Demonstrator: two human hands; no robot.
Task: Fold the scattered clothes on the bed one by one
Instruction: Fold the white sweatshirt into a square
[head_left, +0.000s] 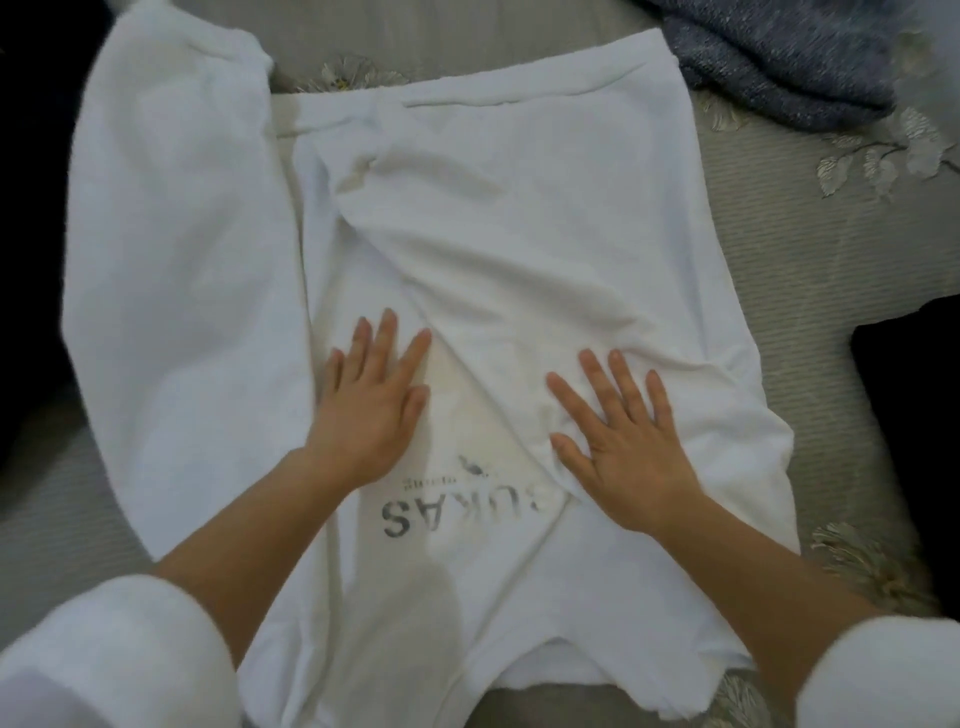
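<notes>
While the left hand (370, 410) and right hand (626, 449) press flat, fingers straight, on the white T-shirt (519, 234) spread on the bed (810, 270), its half-covered dark print (415, 514) seems to read "UKAS". Bare cover lies at the right, and a blue knit (779, 62) lies beyond the far edge.

White, thick, fleecy left sleeve (114, 660), rounded cuff ending near the elbow, right sleeve (883, 670) of the same white fabric, bare forearms, bare left hand (371, 410) and right hand (623, 457).
</notes>
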